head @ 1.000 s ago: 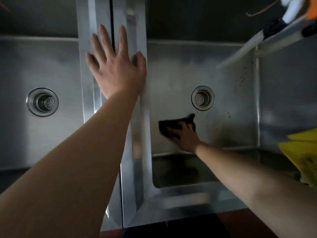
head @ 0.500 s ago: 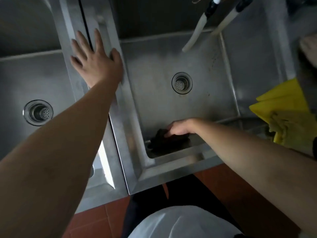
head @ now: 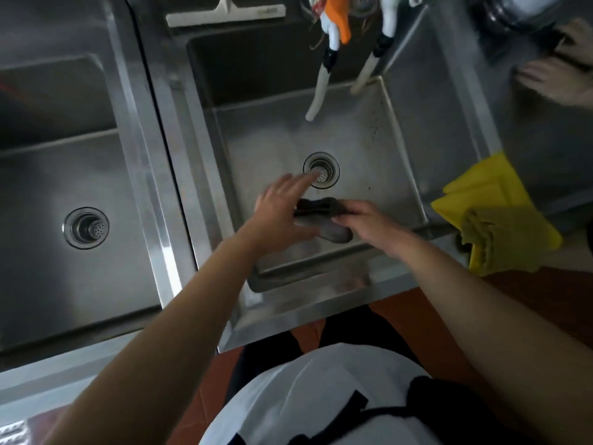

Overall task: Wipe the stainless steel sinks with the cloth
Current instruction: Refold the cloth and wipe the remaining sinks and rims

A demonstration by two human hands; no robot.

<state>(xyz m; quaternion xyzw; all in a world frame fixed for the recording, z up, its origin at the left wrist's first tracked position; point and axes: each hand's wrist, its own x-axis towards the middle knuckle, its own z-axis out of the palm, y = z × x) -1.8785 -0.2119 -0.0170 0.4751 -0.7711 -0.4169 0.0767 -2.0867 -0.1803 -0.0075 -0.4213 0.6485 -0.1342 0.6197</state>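
Two stainless steel sinks stand side by side: the left sink point(head: 48, 194) and the right sink point(head: 378, 155), each with a round drain. Over the right sink my right hand point(head: 365, 224) grips a dark grey cloth point(head: 324, 216), lifted above the basin floor near the front wall. My left hand point(head: 282, 213) hovers just left of the cloth with fingers spread; its thumb is at the cloth's edge, and whether it touches is unclear. The drain point(head: 321, 170) lies just beyond the fingertips.
Two white hoses point(head: 321, 88) hang from taps into the back of the right sink. Yellow cloths point(head: 494, 213) drape over the right rim. A steel divider point(head: 150, 175) separates the sinks. Another person's bare feet point(head: 558, 81) stand at top right. Red tile floor lies below.
My left hand left the divider between the sinks and came over the right basin beside the cloth. My right hand lifted the cloth from the front corner toward the middle.
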